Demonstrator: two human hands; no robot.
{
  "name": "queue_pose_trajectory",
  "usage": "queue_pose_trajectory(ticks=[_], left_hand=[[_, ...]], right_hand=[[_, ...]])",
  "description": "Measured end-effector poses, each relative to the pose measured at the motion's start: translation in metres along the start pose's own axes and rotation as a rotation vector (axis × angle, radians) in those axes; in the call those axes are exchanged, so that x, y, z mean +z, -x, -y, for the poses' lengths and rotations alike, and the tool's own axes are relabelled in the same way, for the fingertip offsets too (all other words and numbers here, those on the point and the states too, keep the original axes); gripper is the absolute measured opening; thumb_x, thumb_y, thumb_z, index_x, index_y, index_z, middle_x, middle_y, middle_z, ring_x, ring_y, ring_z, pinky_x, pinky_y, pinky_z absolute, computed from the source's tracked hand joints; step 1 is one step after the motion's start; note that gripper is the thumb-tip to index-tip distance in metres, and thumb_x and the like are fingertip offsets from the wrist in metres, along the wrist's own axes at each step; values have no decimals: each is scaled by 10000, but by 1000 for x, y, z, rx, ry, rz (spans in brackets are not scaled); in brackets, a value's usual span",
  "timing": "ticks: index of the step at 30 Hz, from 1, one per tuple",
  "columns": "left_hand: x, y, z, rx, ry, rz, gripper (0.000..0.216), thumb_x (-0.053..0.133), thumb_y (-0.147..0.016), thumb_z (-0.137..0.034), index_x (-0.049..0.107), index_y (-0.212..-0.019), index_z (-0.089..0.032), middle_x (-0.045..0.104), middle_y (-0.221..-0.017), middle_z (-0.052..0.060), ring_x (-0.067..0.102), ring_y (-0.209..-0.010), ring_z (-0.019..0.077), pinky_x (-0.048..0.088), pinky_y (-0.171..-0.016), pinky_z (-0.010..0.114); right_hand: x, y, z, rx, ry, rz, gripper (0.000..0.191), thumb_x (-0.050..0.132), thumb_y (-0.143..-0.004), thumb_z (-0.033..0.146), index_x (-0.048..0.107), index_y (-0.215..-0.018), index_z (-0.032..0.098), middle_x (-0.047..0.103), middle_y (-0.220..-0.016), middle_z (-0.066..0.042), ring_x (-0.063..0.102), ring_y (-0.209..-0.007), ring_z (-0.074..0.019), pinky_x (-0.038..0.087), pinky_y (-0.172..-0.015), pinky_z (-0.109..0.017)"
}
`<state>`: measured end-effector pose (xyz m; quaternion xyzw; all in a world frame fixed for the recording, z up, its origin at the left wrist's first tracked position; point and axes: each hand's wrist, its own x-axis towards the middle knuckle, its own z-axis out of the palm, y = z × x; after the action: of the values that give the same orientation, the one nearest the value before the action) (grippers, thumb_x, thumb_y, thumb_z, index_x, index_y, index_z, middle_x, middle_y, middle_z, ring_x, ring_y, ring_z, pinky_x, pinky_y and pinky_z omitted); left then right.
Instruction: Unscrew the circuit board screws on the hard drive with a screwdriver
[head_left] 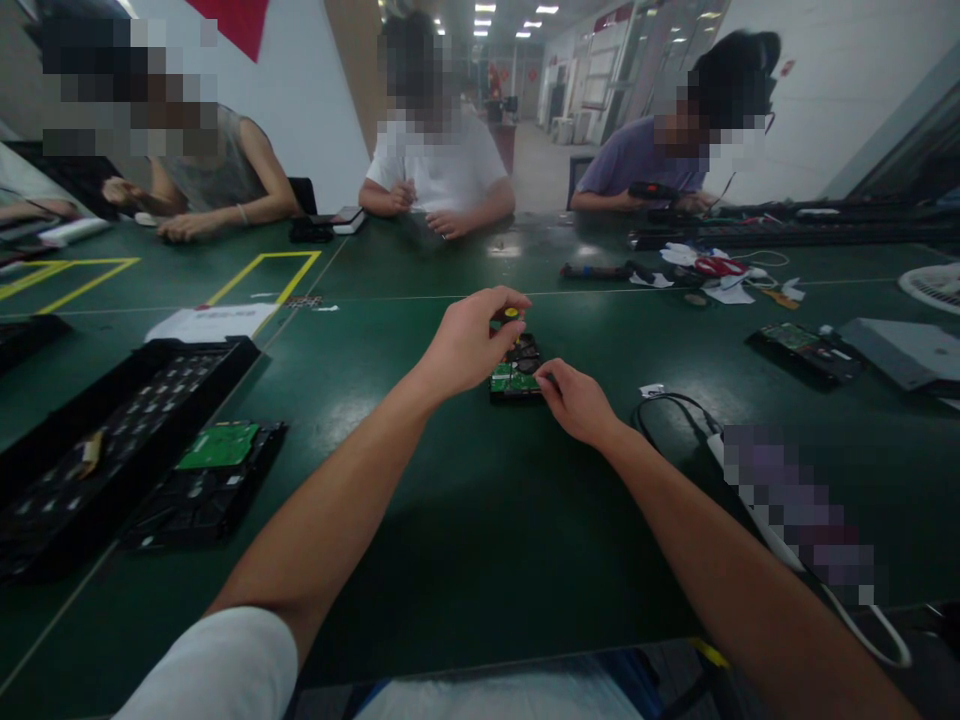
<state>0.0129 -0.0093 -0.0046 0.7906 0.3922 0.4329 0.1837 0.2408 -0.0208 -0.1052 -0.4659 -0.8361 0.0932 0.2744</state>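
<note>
A small hard drive (516, 380) with a green circuit board lies on the table between my hands. My left hand (474, 338) is closed around a small screwdriver (512, 314) with a yellow-topped handle, held upright above the drive. The screwdriver's shaft runs down toward the board; its tip is too small to make out. At the drive's right edge, my right hand (576, 398) has its thumb and fingers closed together, gripping the drive there.
On the left are a long black tray (120, 440) and another hard drive (217, 470). To the right lie a white power strip (757, 500), a drive with a board (806, 350) and a grey metal box (904, 352). Several people sit across the table (450, 560).
</note>
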Motion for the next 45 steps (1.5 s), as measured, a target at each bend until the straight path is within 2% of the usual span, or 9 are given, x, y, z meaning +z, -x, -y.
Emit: queue_pose_trajectory(ticks=[3,10,15,33,36,39,42,45], left_hand=[[2,1,-1,-26,21,33,265,584,-957,-158,693,-1197,-192,741,-1160,64,697,-809,126,596,-739,272],[0,1,-1,4,-36,33,285,613,-929,-135,714,-1188,-200,749,-1149,65,695,-1014,186,592,-884,330],[0,0,-3,3,-36,26,282,616,-928,-140,715,-1184,-203,751,-1171,68,699,-1035,195,591,-910,348],[-2,0,-5,-3,-27,6,258,632,-934,-167,726,-1171,-203,752,-1147,69,710,-990,185,605,-878,333],[-3,0,-5,3,-24,0,251,634,-934,-162,723,-1165,-204,750,-1146,64,708,-1006,186,605,-876,328],[-1,0,-5,13,-6,-17,260,626,-935,-155,716,-1174,-209,746,-1154,59,704,-1016,185,608,-868,324],[4,1,-8,49,38,-56,263,621,-940,-157,707,-1183,-212,738,-1178,57,697,-1037,180,607,-863,311],[9,3,-15,95,84,-42,231,636,-943,-173,706,-1161,-206,734,-1175,58,697,-1048,176,600,-878,305]], right_hand=[[1,0,0,-3,-1,-9,150,451,-1063,309,570,-1098,224,703,-993,-75,655,-838,-235,443,-743,-345],[2,0,-10,2,-14,-193,152,460,-1051,302,584,-1084,220,695,-1139,-116,654,-900,-237,488,-814,-376],[5,0,-17,-34,-15,-164,62,546,-993,254,596,-983,220,696,-1129,-111,642,-886,-233,501,-819,-378],[4,0,-18,-4,-45,-99,101,556,-973,253,651,-974,219,721,-1077,-91,646,-895,-233,504,-822,-379],[3,-1,-18,-9,-42,-120,117,540,-984,256,652,-983,221,718,-1063,-90,650,-930,-242,503,-848,-387],[-1,-1,-14,-2,-26,-211,132,522,-997,259,646,-987,213,706,-1044,-99,649,-928,-246,500,-858,-391],[-8,1,-1,2,-33,-320,184,521,-1023,316,640,-1101,201,690,-1092,-103,630,-796,-208,510,-799,-376],[-13,4,15,-46,-61,-328,349,572,-1018,410,588,-1304,210,683,-1164,-110,636,-776,-198,525,-771,-365]])
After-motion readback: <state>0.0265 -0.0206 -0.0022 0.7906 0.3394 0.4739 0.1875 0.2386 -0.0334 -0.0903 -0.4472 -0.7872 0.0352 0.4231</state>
